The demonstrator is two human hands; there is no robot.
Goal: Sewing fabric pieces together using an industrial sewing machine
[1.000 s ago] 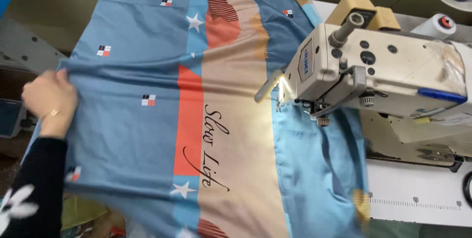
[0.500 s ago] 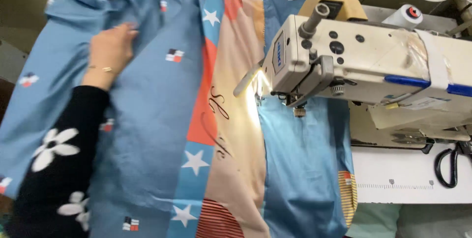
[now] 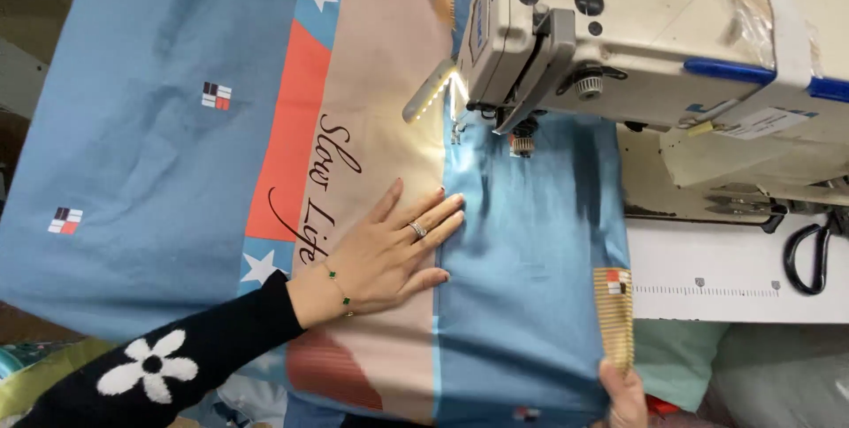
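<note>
A large blue fabric (image 3: 150,154) with orange, beige and star-patterned stripes lies spread over the table and under the cream sewing machine (image 3: 637,48). My left hand (image 3: 393,251) presses flat on the beige stripe, fingers apart, fingertips at the seam just in front of the needle and presser foot (image 3: 457,132). My right hand (image 3: 623,393) is at the bottom edge, only partly in view, pinching the fabric's near right corner beside a striped yellow patch (image 3: 616,313). A small lamp lights the needle area.
The white machine table (image 3: 734,278) with a printed ruler lies right of the fabric. Black scissors (image 3: 809,256) lie at its far right. Pale green cloth (image 3: 681,357) hangs below the table edge.
My left hand left the fabric's far left side and came to rest flat in front of the needle. The fabric has been smoothed out. My right hand came into view holding the near corner.
</note>
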